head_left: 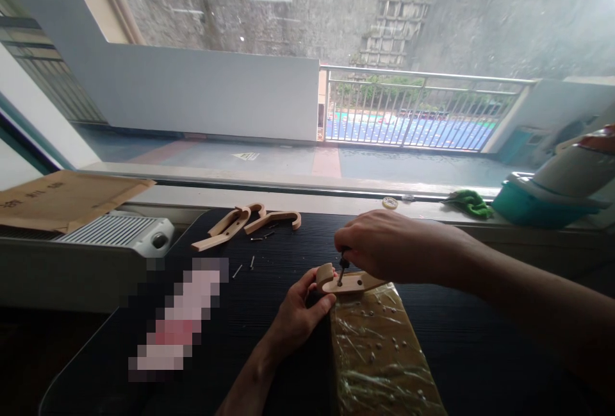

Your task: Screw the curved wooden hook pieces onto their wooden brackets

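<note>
A wooden hook point(350, 283) lies across the far end of a block point(384, 358) wrapped in clear film and dotted with small screw heads. My left hand point(298, 308) is closed around the hook's curved end, thumb at the near side. Above it, my right hand point(379, 243) grips a screwdriver point(343, 265) held nearly upright. Its tip points down at a spot on the flat of the hook, and whether a screw sits under it is too small to tell. A dark hole shows farther along the hook. The screwdriver's handle is mostly hidden by my fingers.
More wooden hooks point(273, 218) lie on the black table point(283, 262), with several loose screws point(237, 270) near them. A blurred-out pinkish item point(185, 316) is at left. Along the window sill stand a tape roll point(389, 202), green cloth point(468, 203) and teal container point(542, 201).
</note>
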The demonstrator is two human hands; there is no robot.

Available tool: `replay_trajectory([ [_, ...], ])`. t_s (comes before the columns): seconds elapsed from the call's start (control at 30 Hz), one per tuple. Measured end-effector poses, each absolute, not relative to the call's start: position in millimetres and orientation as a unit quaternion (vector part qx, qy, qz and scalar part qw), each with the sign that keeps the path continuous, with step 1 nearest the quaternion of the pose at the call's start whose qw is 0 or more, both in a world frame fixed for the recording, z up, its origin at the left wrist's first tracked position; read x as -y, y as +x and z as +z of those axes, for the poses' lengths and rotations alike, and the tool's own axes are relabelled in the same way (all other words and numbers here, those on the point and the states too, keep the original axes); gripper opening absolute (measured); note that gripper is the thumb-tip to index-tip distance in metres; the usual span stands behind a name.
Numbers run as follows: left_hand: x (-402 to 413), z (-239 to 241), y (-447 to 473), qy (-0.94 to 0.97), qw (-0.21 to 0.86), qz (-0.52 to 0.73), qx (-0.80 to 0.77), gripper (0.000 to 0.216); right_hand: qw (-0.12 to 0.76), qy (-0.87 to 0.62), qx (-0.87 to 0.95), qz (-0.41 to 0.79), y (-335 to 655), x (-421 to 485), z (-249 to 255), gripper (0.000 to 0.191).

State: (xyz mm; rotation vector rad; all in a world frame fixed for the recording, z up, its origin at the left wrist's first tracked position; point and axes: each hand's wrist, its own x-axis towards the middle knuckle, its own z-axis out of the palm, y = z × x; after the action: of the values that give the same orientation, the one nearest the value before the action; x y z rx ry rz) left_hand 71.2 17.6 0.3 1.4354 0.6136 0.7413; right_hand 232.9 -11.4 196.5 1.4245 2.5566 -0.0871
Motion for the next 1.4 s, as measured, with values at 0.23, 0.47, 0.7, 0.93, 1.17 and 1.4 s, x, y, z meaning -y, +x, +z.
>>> replay_trajectory([
  [0.23,-16.9,0.8,71.0,0.635,0.649,0.322,-0.269,0.035,0.099,0.506,-0.856,-0.028,240.4,15.9,195.5,0.022],
  [0.47,-17.2,2.8,71.4,0.636,0.649,0.319,-0.27,0.035,0.126,0.481,-0.867,-0.031,230.2,11.9,201.9,0.02],
  [0.7,-16.4,3.8,70.9,0.634,0.649,0.314,-0.279,0.034,0.161,0.48,-0.862,-0.033,220.8,4.0,195.9,0.016],
  [0.93,-16.9,2.9,70.3,0.643,0.636,0.315,-0.288,0.035,0.105,0.501,-0.858,-0.04,239.3,10.8,182.3,0.019],
  [1.17,-17.3,0.3,71.8,0.635,0.644,0.323,-0.279,0.036,0.107,0.501,-0.858,-0.019,236.6,12.1,180.2,0.02],
  [1.4,-18.5,-0.7,72.2,0.633,0.652,0.323,-0.264,0.035,0.138,0.517,-0.844,-0.034,231.9,10.2,193.5,0.02],
])
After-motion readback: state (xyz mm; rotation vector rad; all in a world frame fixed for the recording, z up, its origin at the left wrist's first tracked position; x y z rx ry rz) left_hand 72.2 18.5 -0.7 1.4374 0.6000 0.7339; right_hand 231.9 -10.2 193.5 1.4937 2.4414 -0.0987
